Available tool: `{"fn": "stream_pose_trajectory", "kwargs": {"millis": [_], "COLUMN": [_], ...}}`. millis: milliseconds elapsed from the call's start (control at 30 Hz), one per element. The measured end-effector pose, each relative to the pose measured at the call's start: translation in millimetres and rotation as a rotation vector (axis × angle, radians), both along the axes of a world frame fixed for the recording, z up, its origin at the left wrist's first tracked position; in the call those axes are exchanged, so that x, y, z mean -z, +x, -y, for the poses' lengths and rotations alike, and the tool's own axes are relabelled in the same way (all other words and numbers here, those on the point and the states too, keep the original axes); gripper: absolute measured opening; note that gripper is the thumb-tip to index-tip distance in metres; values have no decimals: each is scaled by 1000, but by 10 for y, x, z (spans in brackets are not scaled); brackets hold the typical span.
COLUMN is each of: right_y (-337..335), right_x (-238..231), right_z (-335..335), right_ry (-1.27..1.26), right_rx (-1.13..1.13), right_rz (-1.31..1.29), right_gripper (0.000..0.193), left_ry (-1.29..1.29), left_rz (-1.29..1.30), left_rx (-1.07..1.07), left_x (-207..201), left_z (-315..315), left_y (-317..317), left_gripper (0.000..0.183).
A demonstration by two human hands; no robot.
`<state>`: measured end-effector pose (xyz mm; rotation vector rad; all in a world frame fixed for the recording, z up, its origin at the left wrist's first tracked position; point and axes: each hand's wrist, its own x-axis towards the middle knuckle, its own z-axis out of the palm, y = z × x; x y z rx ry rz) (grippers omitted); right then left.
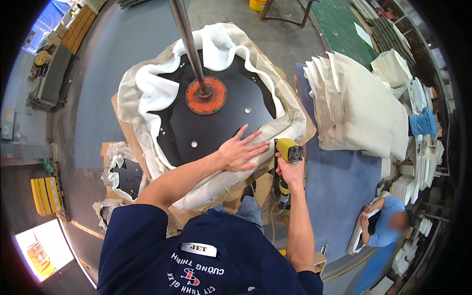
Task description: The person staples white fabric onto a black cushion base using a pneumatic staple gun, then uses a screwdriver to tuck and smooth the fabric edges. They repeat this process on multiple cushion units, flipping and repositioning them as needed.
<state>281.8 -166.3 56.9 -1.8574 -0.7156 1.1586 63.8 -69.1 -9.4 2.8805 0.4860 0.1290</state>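
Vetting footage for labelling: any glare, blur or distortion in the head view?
All in the head view: dark vignette, edges bent toward the rim; bright white opening at lower left washed out; highlights along the grey metal rod; blurred patch on the blue-shirted co-worker; bare left hand and yellow-bodied handheld tool reasonably sharp.

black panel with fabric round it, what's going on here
A person's left grip lies flat on beige fabric folded over the black panel. The right grip holds a yellow tool right beside that fold. White padding stands loose along the far and left edges, and an orange disc on a metal rod sits on the panel.
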Motion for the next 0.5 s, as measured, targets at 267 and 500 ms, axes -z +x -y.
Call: {"fn": "stream_pose_trajectory", "kwargs": {"millis": [267,500], "right_y": [48,-115], "right_x": [-182,-368], "right_z": [-377,-839], "right_ry": [-90,-233], "right_rx": [-136,-282], "right_rz": [-2,116], "right_gripper": [23,20], "left_ry": [-66,-125], "left_rz": [58,102], "left_rx": [-121,-197], "left_x": [66,87], "left_z": [-71,-90], "left_y": [5,2], "left_gripper": [74,74]}}
